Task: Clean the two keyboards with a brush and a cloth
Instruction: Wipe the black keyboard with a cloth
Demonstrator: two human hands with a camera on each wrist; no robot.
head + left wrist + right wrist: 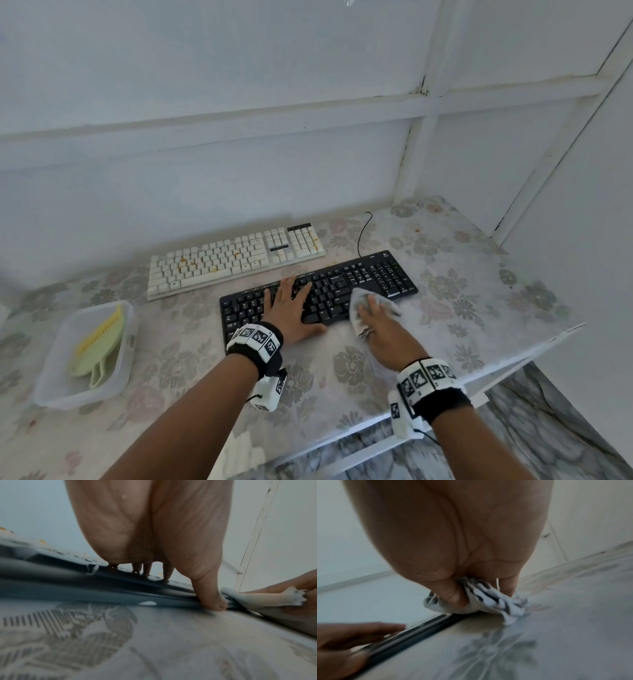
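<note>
A black keyboard [363, 277] lies near the table's front, slanted. My left hand [291, 305] rests flat on its middle keys, fingers spread and straight; in the left wrist view the fingertips [167, 573] touch the keys and the thumb sits at the black keyboard's front edge [85, 588]. My right hand [376, 322] grips a grey-white cloth [359, 301] and presses it on the keyboard's front right edge; in the right wrist view the thumb pinches the cloth [488, 599]. Behind lies a white keyboard [233, 260] with orange stains.
A clear plastic tub [51, 377] at the left holds a pale green brush with yellow bristles [99, 339]. The black keyboard's cable [361, 233] curls toward the back. The floral table cover [462, 291] ends at the right front edge; walls close in behind and to the right.
</note>
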